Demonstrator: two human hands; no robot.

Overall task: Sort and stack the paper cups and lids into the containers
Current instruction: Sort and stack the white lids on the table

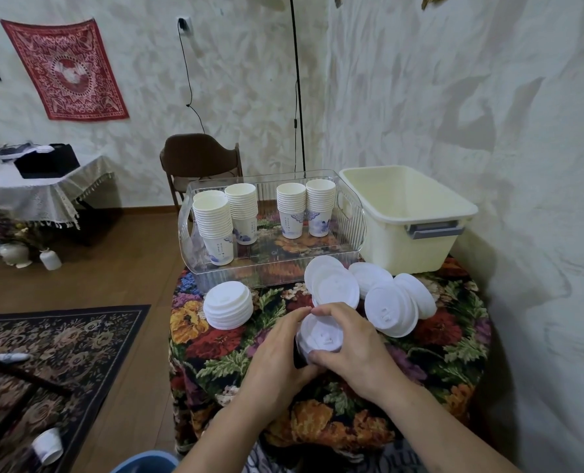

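Cups done: four cup stacks (249, 213) upright in clear tray (358, 233). Lids pending: cream bin (420, 240) apparently empty, loose lids (391, 308) and neat lid stack (228, 304) on tabletop (437, 339). Left hand (276, 356) and right hand (355, 346), both grips clamped round lid bundle (321, 337).

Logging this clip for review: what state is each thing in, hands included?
Clear bin: holds upright cup stacks.
Cream tub: open; inside hidden.
Neat lid stack: flat on table.
Loose lids: leaning, overlapping.
Held lids: gripped by both hands.
Left hand: gripping.
Right hand: gripping.
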